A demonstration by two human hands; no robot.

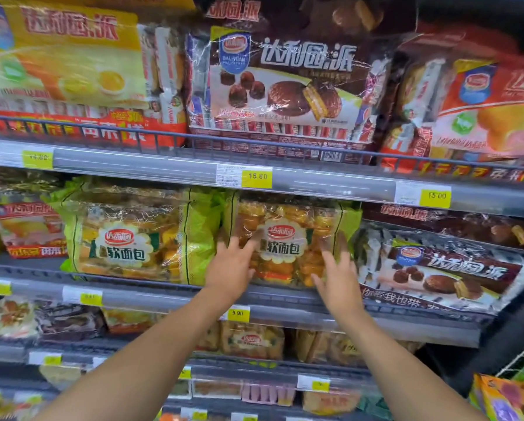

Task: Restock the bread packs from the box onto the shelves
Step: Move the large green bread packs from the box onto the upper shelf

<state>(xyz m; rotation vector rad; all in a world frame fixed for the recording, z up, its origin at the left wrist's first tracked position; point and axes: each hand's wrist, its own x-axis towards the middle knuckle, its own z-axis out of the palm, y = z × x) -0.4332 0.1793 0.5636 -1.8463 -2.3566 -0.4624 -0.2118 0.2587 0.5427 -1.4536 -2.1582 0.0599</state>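
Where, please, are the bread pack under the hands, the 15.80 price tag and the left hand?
bread pack (285,241), head view, on its front label.
15.80 price tag (257,176), head view, yellow part.
left hand (230,268), head view, back of hand.

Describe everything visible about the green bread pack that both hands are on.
The green bread pack is a soft plastic bag with a clear, crinkled middle and solid green ends, showing golden-brown rolls inside. A scalloped white label with a red logo and dark Chinese characters sits at its centre. It stands upright on the second shelf, facing out, beside a matching pack and a dark chocolate pie pack. The left hand and right hand lie spread against its front, no closed grip.
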